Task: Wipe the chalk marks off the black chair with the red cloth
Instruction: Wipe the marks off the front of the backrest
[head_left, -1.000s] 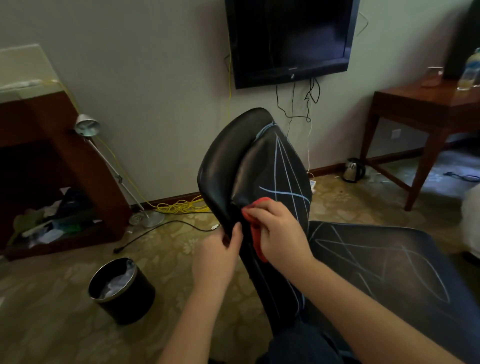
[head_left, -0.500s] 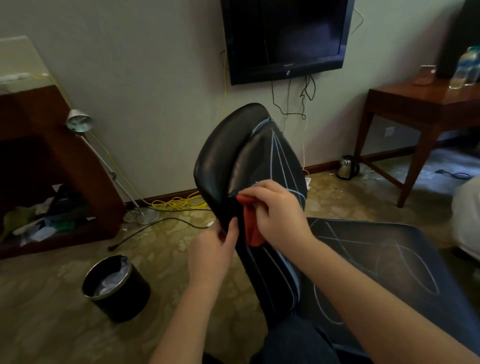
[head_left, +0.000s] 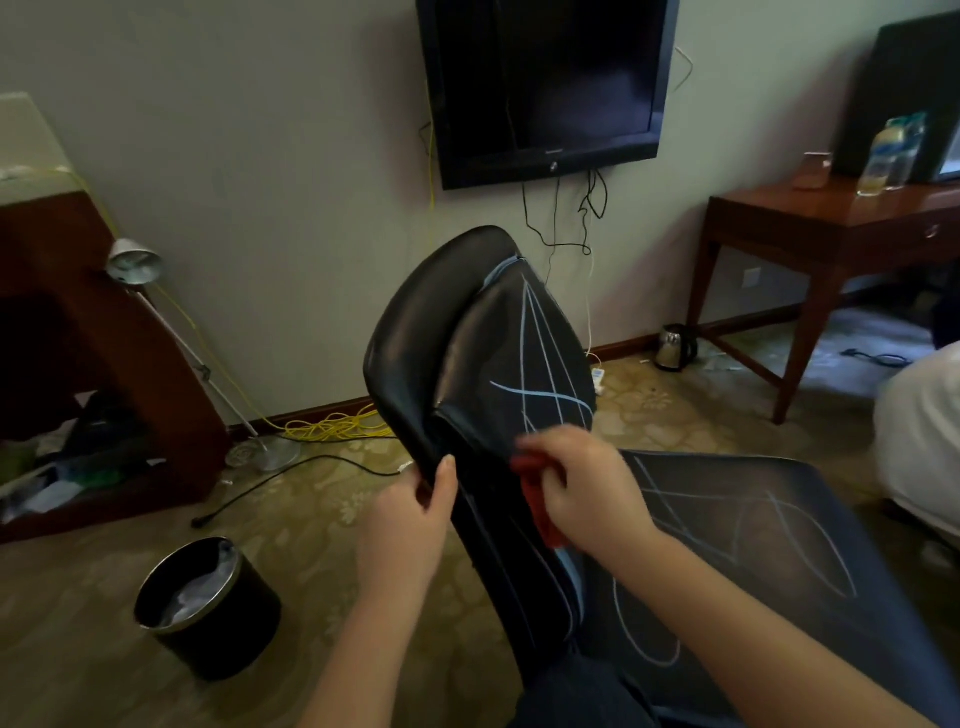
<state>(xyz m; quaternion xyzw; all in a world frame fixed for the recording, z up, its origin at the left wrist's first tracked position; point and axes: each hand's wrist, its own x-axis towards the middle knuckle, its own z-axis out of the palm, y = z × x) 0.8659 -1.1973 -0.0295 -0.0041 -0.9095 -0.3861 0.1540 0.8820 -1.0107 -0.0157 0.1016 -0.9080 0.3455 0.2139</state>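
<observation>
The black chair (head_left: 457, 332) fills the middle, its backrest upright and its seat stretching to the lower right. Pale blue chalk marks (head_left: 545, 400) cross the backrest, and more chalk lines run over the seat. My right hand (head_left: 587, 488) grips the red cloth (head_left: 537, 499) and presses it on the lower backrest, just under the crossing lines. Only part of the cloth shows under the fingers. My left hand (head_left: 410, 525) holds the backrest's left edge, thumb on the front.
A black waste bin (head_left: 208, 608) stands on the carpet at lower left. A fallen lamp (head_left: 171, 332) leans by a wooden cabinet (head_left: 104, 332). Yellow cable (head_left: 332, 426) lies at the wall. A wooden table (head_left: 831, 234), a kettle (head_left: 672, 340) and a wall TV (head_left: 540, 88) are behind.
My right hand with the red cloth has slid down and right on the backrest, uncovering the crossing chalk lines. My left hand stays on the chair's edge.
</observation>
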